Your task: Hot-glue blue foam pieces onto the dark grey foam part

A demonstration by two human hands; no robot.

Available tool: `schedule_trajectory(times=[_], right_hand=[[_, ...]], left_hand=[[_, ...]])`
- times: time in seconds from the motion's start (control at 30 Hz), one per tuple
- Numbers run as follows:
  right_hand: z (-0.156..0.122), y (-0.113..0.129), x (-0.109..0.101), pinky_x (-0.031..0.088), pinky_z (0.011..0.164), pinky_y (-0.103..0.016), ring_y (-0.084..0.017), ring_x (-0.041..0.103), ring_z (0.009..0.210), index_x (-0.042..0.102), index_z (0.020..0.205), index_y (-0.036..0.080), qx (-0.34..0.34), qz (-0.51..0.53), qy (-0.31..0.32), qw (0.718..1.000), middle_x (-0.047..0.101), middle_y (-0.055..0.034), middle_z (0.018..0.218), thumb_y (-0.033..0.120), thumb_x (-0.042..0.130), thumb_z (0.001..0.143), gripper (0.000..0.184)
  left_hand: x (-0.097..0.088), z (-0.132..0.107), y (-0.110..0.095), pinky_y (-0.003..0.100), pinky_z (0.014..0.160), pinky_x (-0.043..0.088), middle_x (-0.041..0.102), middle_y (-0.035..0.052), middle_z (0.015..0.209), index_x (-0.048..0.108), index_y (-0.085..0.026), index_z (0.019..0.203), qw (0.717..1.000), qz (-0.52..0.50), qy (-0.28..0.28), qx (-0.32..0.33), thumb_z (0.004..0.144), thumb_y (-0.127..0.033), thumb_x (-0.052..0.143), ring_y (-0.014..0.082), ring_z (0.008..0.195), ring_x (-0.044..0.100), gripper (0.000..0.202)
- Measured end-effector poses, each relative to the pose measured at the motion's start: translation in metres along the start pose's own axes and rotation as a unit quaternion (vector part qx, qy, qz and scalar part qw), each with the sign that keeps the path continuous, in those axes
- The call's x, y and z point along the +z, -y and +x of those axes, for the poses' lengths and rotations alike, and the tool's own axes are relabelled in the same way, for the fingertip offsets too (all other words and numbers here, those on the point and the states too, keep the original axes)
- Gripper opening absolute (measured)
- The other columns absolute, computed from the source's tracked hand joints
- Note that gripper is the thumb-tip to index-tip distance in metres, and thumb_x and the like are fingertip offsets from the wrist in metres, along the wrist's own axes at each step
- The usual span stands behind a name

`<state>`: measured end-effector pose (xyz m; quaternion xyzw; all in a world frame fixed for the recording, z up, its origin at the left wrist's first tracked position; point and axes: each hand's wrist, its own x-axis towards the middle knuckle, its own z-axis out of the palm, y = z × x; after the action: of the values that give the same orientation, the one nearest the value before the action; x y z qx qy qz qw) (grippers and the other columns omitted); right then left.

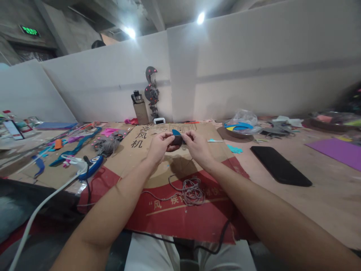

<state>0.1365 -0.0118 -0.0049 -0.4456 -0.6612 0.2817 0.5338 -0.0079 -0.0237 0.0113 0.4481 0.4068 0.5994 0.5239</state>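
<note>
Above the cardboard sheet, my left hand [163, 146] pinches a small dark rounded piece [177, 140] with a blue tip [176, 132] along its top. The fingers of my right hand [195, 145] are closed at the piece's right edge, and what lies between them is too small to make out. Below both hands a loose coil of grey cord [193, 191] rests on the red part of the cardboard [158, 226], with one strand trailing left.
Left are a grey yarn bundle [107, 143], blue strips [84, 141] and a blue-and-white power strip [91, 167]. A bottle [140, 111] stands by the partition, near a hanging ornament [151, 88]. Right lie a black phone [279, 165], a plastic-covered bowl [242, 128] and a purple sheet [335, 150].
</note>
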Motion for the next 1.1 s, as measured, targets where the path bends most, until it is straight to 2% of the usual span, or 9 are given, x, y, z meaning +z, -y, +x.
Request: schedule_trajectory(times=[0.2,0.33,0.63,0.9,1.1], right_hand=[[0.0,-0.002,0.0,0.037,0.066,-0.029,-0.016,0.049,0.068,0.052,0.076,0.021,-0.016,-0.012,-0.017,1.0,0.057,-0.0011,0.072,0.041,0.047,0.088,0.024],[-0.001,0.0,0.001,0.036,0.066,-0.029,-0.015,0.049,0.067,0.05,0.074,0.021,-0.018,-0.008,-0.021,1.0,0.056,-0.0009,0.071,0.039,0.048,0.087,0.022],[0.001,0.001,0.0,0.037,0.062,-0.028,-0.014,0.046,0.064,0.055,0.075,0.02,-0.001,0.016,-0.015,1.0,0.056,0.0002,0.069,0.039,0.051,0.084,0.021],[0.009,-0.011,0.005,0.039,0.059,-0.026,-0.012,0.048,0.062,0.062,0.078,0.019,0.046,0.123,0.009,0.991,0.059,0.0001,0.069,0.043,0.059,0.076,0.025],[0.01,-0.011,0.004,0.032,0.05,-0.025,-0.011,0.041,0.053,0.063,0.077,0.019,0.084,0.149,0.026,0.985,0.051,0.003,0.057,0.044,0.061,0.074,0.025]], left_hand=[[0.002,-0.002,-0.001,0.032,0.063,0.06,0.064,0.0035,0.077,0.059,-0.011,0.077,1.0,0.003,-0.004,-0.01,0.072,-0.015,0.073,0.014,0.066,0.065,0.015],[0.003,-0.002,0.0,0.03,0.06,0.06,0.065,0.0045,0.078,0.06,-0.011,0.08,1.0,0.009,-0.005,-0.01,0.074,-0.014,0.071,0.0145,0.067,0.065,0.013],[0.002,-0.001,0.0,0.03,0.061,0.06,0.062,0.0024,0.073,0.059,-0.012,0.076,1.0,0.005,-0.009,-0.01,0.073,-0.015,0.071,0.0122,0.064,0.063,0.013],[0.002,-0.001,0.001,0.029,0.059,0.059,0.061,0.003,0.074,0.059,-0.012,0.076,1.0,0.0,-0.017,-0.007,0.075,-0.012,0.065,0.0125,0.065,0.061,0.006],[-0.001,0.0,0.001,0.03,0.066,0.06,0.063,0.004,0.076,0.061,-0.011,0.077,1.0,0.017,-0.003,-0.008,0.075,-0.014,0.068,0.0112,0.067,0.061,0.009]])
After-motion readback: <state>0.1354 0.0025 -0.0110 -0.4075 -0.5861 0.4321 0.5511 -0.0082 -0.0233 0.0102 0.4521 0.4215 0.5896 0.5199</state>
